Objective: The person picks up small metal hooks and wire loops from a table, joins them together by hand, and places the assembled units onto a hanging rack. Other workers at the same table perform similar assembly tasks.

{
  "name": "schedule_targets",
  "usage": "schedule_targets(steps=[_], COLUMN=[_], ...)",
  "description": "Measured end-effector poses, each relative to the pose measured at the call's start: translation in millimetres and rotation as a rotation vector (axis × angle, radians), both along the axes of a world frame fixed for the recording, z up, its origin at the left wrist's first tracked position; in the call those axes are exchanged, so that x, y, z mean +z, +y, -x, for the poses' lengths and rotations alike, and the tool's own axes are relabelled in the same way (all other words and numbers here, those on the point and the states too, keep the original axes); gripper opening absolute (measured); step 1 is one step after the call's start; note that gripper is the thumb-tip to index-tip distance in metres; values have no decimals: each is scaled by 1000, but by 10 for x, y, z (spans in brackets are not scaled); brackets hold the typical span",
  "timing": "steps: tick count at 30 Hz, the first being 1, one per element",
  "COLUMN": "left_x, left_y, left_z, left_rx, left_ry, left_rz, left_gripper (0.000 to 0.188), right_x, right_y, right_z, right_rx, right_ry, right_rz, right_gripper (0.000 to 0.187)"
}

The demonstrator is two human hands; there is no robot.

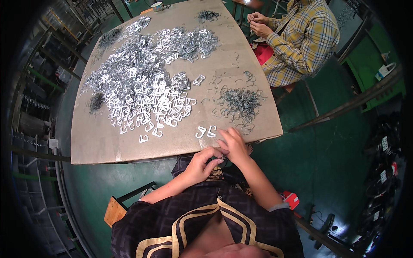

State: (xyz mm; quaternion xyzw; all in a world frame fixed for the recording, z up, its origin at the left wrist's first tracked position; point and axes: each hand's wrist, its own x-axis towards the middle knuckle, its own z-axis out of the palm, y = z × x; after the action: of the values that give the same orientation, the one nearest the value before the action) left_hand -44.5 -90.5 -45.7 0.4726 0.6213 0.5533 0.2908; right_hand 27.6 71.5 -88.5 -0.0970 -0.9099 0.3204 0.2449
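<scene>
My left hand (204,164) is at the table's near edge, thumb and fingers closed in a pinch. A small metallic glint shows at its fingertips, but the thing itself is too small to make out. Close beside it, my right hand (233,145) reaches over the edge with fingers bent and apart; nothing shows in them. Just left of its fingertips, two flat metal hooks (206,132) lie on the table. Beyond them spreads a large heap of similar silvery hooks (146,81). To the right sits a pile of thin, dark wire clips (240,102).
The brown-topped table (107,150) ends close to my lap. Smaller clip piles (208,16) lie farther back, and a small tub (157,6) stands at the far edge. A person in a yellow plaid shirt (307,41) sits along the right side. A wooden stool (115,210) is at lower left.
</scene>
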Motion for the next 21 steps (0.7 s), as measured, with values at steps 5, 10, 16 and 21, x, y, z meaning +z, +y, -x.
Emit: schedule_targets(steps=[5, 10, 16, 21], left_x=[51, -2, -23, -107], left_y=[-56, -86, -71, -24], left_z=[-12, -20, 6, 4], left_rx=[11, 40, 56, 103], left_ry=[109, 83, 96, 35], left_rz=[5, 13, -9, -25], left_gripper=[9, 14, 13, 12], right_x=[-310, -434, -397, 68], right_y=[-54, -14, -42, 101], right_z=[394, 446, 527, 337], right_rx=[81, 161, 157, -2], right_ry=[-48, -25, -113, -3], right_rz=[-170, -387, -580, -238], right_gripper=[28, 8, 3, 14])
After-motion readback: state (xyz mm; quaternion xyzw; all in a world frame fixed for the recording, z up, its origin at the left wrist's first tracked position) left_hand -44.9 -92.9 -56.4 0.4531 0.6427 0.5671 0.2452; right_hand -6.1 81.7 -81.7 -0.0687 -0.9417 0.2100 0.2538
